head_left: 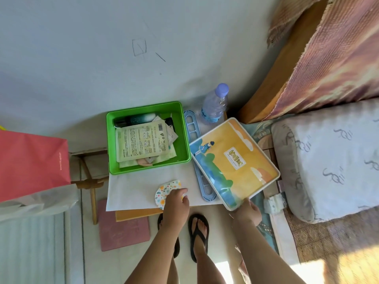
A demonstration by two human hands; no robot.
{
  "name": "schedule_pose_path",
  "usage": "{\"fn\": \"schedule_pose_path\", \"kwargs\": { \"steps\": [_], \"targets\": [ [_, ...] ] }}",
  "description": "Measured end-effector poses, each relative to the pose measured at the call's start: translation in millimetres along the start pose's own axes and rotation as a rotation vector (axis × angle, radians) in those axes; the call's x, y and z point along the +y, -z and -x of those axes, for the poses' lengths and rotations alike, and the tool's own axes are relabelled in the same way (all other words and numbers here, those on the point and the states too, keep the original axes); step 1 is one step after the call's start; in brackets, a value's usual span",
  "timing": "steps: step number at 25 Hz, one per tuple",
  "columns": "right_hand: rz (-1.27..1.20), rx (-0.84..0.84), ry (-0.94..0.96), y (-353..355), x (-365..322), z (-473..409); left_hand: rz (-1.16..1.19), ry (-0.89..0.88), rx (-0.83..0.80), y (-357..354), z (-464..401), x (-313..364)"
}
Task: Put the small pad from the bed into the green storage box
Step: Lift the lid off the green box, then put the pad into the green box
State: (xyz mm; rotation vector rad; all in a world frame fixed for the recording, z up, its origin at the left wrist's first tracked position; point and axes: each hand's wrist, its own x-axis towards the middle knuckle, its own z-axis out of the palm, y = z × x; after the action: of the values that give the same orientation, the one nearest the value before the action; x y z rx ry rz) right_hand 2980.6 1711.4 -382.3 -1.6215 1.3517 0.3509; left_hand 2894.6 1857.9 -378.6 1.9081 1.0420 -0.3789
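The green storage box (pixel 184 138) stands open on a white-covered stool, holding a dark bottle, printed sachets and papers. In front of it lies a small floral pad (pixel 167 188), half-round, on the white cover. My left hand (pixel 177 203) rests on the pad's near edge with fingers curled over it. My right hand (pixel 247 212) grips the near corner of a yellow-and-blue illustrated lid or tray (pixel 233 162), held tilted to the right of the box.
A clear water bottle (pixel 215 105) with a purple cap stands behind the box by the wall. A blue slotted rack (pixel 192 128) lies beside the box. The bed with a pillow (pixel 332 158) is at right, a pink bag (pixel 30 165) at left.
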Motion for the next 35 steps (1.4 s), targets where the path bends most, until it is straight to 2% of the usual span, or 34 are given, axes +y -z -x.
{"fn": "schedule_pose_path", "kwargs": {
  "steps": [5, 8, 13, 16, 19, 24, 27, 29, 31, 35],
  "targets": [
    [0.21, -0.182, -0.042, -5, -9, -1, -0.025, 0.017, -0.024, 0, -1, -8],
    [0.253, -0.203, -0.047, -5, -7, 2, -0.044, 0.023, -0.037, 0, -4, -11],
    [0.725, -0.24, 0.323, 1, 0, 18, -0.182, 0.024, -0.039, 10, -7, -21],
    [1.044, -0.301, 0.538, 4, 1, 34, -0.455, -0.053, -0.028, 19, -13, -28],
    [1.267, -0.356, 0.651, -2, -1, 44, -0.628, -0.125, -0.014, 26, -28, -35],
    [1.414, -0.461, 0.709, -9, -2, 48, -0.824, -0.196, -0.006, 21, -47, -41],
    [1.439, -0.471, 0.771, -10, -4, 49, -0.832, -0.165, 0.03, 23, -51, -38],
    [1.444, -0.474, 0.789, -11, -5, 51, -0.752, -0.138, 0.009, 30, -49, -36],
    [1.45, -0.478, 0.788, -13, -6, 55, -0.519, -0.09, -0.011, 42, -41, -31],
    [1.457, -0.501, 0.807, -16, -9, 64, 0.394, 0.18, 0.09, 88, -38, -16]
  ]
}}
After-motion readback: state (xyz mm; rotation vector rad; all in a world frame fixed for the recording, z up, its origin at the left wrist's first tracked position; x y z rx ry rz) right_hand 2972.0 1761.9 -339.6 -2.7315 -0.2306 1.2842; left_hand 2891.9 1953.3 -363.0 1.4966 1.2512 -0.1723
